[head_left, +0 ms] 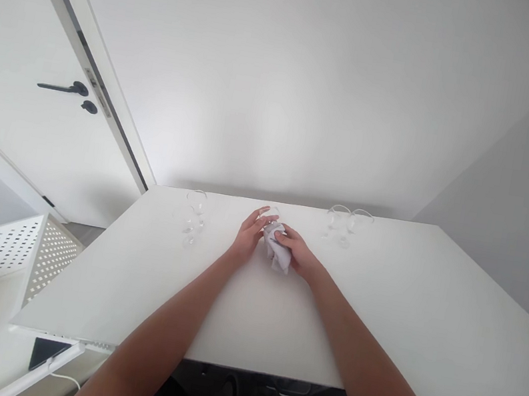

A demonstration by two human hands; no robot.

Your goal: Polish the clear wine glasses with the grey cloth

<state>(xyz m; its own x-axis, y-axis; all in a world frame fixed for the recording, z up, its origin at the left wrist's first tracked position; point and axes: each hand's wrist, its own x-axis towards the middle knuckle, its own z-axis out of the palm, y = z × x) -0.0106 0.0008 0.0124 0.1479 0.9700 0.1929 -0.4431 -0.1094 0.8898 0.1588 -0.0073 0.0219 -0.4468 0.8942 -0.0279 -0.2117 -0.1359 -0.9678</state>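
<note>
The left hand (249,234) gripped a clear glass (269,214) by its bowl; the right hand (296,252) pressed a soft cloth (278,254) against it. The glass looked thin, slippery and fragile, best cradled at the bowl.

We saw soft, even, bright light washing the white desk (402,315) and wall (314,84). The glass (269,214) at the left grip (248,236) nearly dissolved in whiteness; the cloth (279,256) in the right grip (299,254) looked crisp. Edges bowed, and the corner far up-right of both darkened.

No legible text or labels anywhere.
</note>
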